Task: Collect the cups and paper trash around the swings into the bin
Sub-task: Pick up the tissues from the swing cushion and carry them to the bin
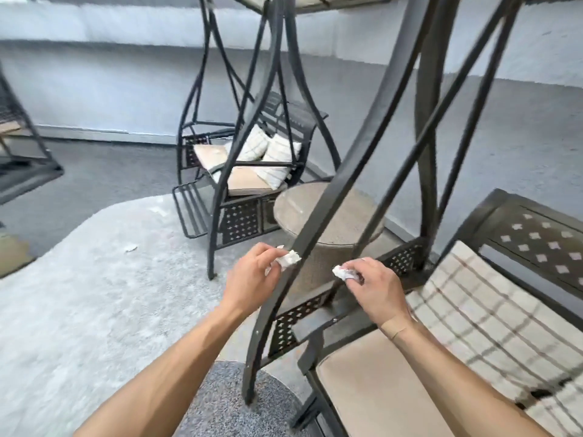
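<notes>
Both arms reached forward on either side of the near swing's curved metal post (285,279), which rose between the two hands. The left hand (252,274), just left of that post, had its fingers (268,252) curled shut around a crumpled white paper wad (288,259) that poked out against the post. The right hand (377,290), just right of the post and above the swing's lattice side panel (303,313), pinched a second crumpled paper wad (344,273) in its closed fingers (356,266). Directly behind the post stood a round wicker side table (328,216), its surface bare where it showed. To the post's right lay the swing's tan seat cushion (378,389) and a plaid pillow (482,316). Farther left of the post, on the pale shaggy rug (79,310), lay two more small scraps of white paper (131,248), well apart from the hands. A second swing (249,159) with striped pillows stood beyond the table.
</notes>
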`<state>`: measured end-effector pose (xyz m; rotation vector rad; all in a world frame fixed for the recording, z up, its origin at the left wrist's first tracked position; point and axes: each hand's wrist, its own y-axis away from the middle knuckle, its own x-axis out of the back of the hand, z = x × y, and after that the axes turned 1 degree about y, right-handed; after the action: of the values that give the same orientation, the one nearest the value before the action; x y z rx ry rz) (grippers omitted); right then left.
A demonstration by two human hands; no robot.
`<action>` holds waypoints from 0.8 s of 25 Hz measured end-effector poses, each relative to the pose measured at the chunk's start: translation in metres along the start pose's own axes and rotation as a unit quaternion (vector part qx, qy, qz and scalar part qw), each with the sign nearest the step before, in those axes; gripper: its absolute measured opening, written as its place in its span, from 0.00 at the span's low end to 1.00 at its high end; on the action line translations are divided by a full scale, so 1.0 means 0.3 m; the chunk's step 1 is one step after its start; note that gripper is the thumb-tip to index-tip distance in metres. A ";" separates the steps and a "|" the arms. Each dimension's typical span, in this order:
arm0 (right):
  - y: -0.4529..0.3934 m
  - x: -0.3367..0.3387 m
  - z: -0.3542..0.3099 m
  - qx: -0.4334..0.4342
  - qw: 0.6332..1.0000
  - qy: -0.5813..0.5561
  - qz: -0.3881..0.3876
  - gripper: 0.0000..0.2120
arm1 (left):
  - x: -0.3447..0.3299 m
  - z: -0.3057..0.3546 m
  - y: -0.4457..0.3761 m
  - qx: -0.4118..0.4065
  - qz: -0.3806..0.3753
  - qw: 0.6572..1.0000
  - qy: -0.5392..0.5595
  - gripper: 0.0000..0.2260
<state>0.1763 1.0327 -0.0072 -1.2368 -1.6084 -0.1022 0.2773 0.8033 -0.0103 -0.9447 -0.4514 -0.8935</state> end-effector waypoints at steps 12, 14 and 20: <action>-0.303 -0.756 -1.018 0.228 0.961 -0.115 -0.105 0.12 | 0.843 -0.805 0.333 0.183 0.145 0.964 -0.125 0.08; -0.328 -0.862 -1.142 0.262 0.948 -0.124 -0.133 0.12 | 0.934 -0.892 0.386 0.209 0.166 0.953 -0.142 0.08; -0.457 -1.147 -1.407 0.314 0.921 -0.147 -0.179 0.10 | 1.116 -1.160 0.453 0.303 0.209 0.916 -0.159 0.07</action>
<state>0.3239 0.4910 -0.0134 -0.4664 -1.9076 0.3648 0.5674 0.3948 -0.0361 -0.5699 -0.7214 -0.1745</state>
